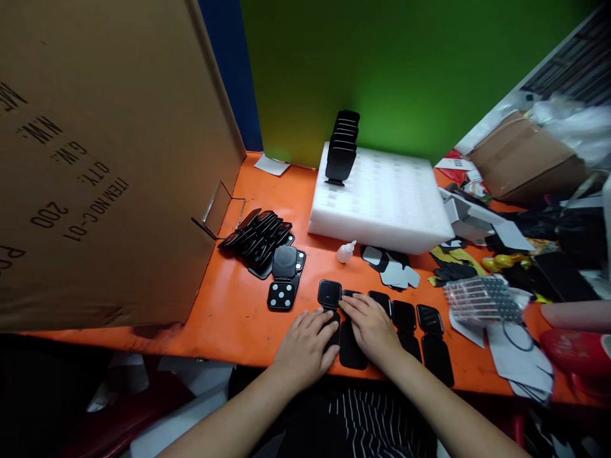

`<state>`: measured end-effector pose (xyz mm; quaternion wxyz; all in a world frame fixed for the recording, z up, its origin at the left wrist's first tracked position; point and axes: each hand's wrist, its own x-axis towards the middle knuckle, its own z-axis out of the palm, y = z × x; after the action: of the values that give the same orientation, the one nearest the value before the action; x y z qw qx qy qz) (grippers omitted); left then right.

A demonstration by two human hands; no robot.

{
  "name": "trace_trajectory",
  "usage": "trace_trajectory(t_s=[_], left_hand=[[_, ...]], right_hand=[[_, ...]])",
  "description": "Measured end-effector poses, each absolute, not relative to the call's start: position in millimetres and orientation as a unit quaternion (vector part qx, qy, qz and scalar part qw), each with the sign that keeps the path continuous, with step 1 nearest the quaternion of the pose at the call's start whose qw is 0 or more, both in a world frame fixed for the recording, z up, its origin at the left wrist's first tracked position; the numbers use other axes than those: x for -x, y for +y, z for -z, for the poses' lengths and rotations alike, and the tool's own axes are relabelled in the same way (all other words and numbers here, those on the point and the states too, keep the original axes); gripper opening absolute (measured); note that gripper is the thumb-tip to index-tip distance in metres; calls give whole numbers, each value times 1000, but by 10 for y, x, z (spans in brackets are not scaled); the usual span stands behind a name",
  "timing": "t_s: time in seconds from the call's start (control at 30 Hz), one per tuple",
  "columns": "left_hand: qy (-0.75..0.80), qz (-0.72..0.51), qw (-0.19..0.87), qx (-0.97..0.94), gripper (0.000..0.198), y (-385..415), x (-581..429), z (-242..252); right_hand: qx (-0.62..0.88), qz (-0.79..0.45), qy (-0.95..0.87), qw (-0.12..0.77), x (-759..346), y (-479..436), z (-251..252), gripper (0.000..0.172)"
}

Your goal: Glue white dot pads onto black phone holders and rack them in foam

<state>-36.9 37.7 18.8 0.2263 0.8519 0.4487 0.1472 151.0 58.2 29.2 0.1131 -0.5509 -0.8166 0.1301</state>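
Note:
A row of black hinged two-panel pieces (431,319) lies unfolded along the front of the orange table. My left hand (305,346) rests flat on the lower panel of the leftmost piece (329,293), fingers stretched out and hiding most of that panel. Beside it, my right hand (372,327) lies over the second piece (352,346), its fingers extended across the hinge area towards the first piece. Neither hand grasps anything that I can see. To the left, a heap of similar black pieces (260,238) sits near two with white dots (281,295).
A large cardboard carton (105,165) stands at left beside a bent wire frame (210,213). Behind the row are a small white dropper bottle (345,252), pale cut-out sheets (396,273) and a white foam block (382,197) bearing stacked black pieces (341,152). Clutter fills the right side.

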Motion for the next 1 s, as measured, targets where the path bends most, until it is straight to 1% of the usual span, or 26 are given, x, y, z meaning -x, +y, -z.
trace_trajectory(t_s=[0.13, 0.23, 0.3, 0.37, 0.43, 0.47, 0.5, 0.53, 0.57, 0.6, 0.63, 0.7, 0.8, 0.9, 0.97, 1.0], left_hand=[[448, -149, 214, -855, 39, 372, 363, -175], [445, -149, 203, -860, 38, 369, 355, -175], [445, -142, 196, -862, 38, 371, 358, -184], [436, -128, 189, -870, 44, 367, 377, -196], [412, -111, 179, -887, 56, 347, 418, -202], [398, -103, 172, -895, 63, 328, 447, -200], [387, -96, 166, -902, 69, 303, 481, -194], [381, -88, 158, -907, 72, 271, 519, -184], [377, -80, 149, -911, 73, 233, 560, -170], [374, -73, 139, -914, 70, 190, 604, -156], [371, -67, 127, -917, 66, 144, 652, -142], [359, -69, 102, -925, 59, 55, 754, -134], [330, -101, 85, -935, 56, -17, 911, -205], [335, -161, 93, -924, 53, 53, 1016, -402], [382, -193, 94, -899, 45, 175, 1039, -595], [415, -197, 89, -884, 39, 248, 1040, -705]], right_hand=[[528, -133, -835, 78, -1449, 546, -259, 46], [539, -151, -825, 80, -1402, 646, -315, 42], [555, -172, -808, 101, -1443, 726, -412, 38], [586, -183, -779, 130, -1543, 749, -526, 35], [598, -187, -767, 136, -1650, 664, -598, 34], [589, -190, -776, 126, -1685, 576, -602, 38], [569, -195, -792, 109, -1700, 464, -580, 47], [544, -201, -810, 90, -1692, 335, -536, 59], [523, -203, -824, 76, -1665, 198, -476, 73], [510, -200, -834, 67, -1624, 65, -410, 82], [503, -192, -840, 63, -1576, -54, -350, 85], [495, -174, -849, 68, -1496, -212, -295, 80], [459, -149, -870, 100, -1516, -160, -484, 57], [452, -131, -870, 145, -1711, 242, -986, 37], [488, -93, -852, 165, -1860, 613, -1394, 24], [488, -58, -853, 175, -1922, 800, -1592, 22]])
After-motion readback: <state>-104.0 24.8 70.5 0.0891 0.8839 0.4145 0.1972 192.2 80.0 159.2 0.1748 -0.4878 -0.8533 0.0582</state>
